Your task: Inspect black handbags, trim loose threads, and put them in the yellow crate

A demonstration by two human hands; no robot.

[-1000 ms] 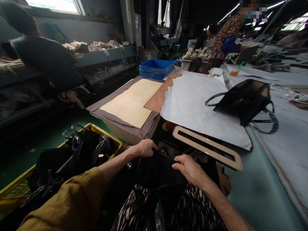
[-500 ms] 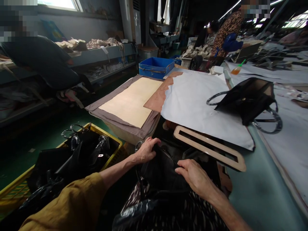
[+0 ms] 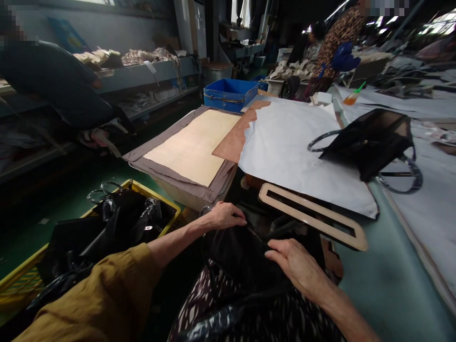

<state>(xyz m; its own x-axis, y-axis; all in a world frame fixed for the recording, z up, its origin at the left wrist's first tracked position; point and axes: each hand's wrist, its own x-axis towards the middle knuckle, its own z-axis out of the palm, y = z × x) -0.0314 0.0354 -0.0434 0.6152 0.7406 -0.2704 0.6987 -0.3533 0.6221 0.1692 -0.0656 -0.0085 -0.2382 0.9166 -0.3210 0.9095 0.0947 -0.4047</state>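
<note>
A black handbag lies across my lap, its upper edge held between both hands. My left hand is closed on that edge at its left part, thumb and fingers pinched together. On the right part of the same edge, my right hand grips with thumb and forefinger. Clear plastic wrapping shines at the bag's near side. Just beyond my right hand, a pale frame with a long slot rests at the table's edge. The bag's inside is too dark to make out.
Left of me, a yellow crate holds several black bags. A second black handbag stands on white sheeting at right. Ahead are a cream sheet on a tub and a blue bin. Co-workers are at left and back right.
My left hand has moved slightly right along the bag's edge, closer to my right hand, its fingers now more closed. The view has shifted a little.
</note>
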